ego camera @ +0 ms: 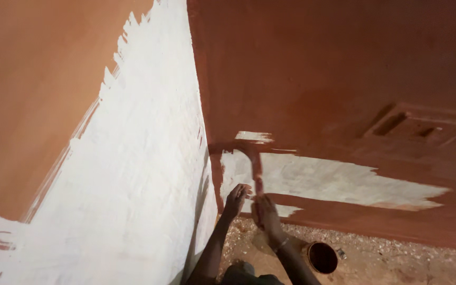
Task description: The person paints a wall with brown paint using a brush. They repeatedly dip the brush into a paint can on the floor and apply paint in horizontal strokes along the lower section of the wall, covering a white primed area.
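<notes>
Mid-coat near the inside corner: painting red-brown over the white patch (333, 182) low on the right wall (344, 68). Right hand (266, 215), fingers clamped on the brush (254, 163) handle, bristles up against the wall at the patch's left end, just beside the corner. Left hand (236, 199) pressed to the wall beside the brush, fingers together, holding nothing, bracing by the look of it. Paint can (322, 257) open on the gravel floor (397, 258), just right of the right wrist. Left wall (127, 174) mostly white, ragged red-brown edges up top. Next move probably calls for steady strokes rightward along the patch, likely a reload from the can.
</notes>
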